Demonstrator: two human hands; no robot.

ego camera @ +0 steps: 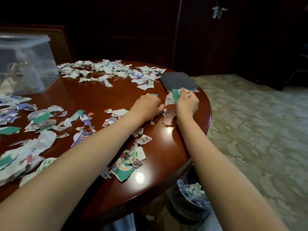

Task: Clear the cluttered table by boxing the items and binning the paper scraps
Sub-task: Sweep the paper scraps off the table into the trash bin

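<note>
Torn paper scraps (106, 69) in white, purple and green lie scattered over the round dark-red table (191, 130). My right hand (187, 102) grips a bunch of scraps (175, 95), one of them green, near the table's right side. My left hand (147, 105) lies just left of it with fingers curled on the tabletop, touching small scraps; what it holds is hidden. A clear plastic box (25, 64) stands at the far left. A bin (191, 194) with scraps inside sits on the floor under the table's right edge.
A dark grey booklet (178, 80) lies on the table's far right rim, just beyond my right hand. More scrap piles (25, 147) cover the near left. Patterned carpet (250, 130) spreads to the right; dark wooden cabinets stand behind.
</note>
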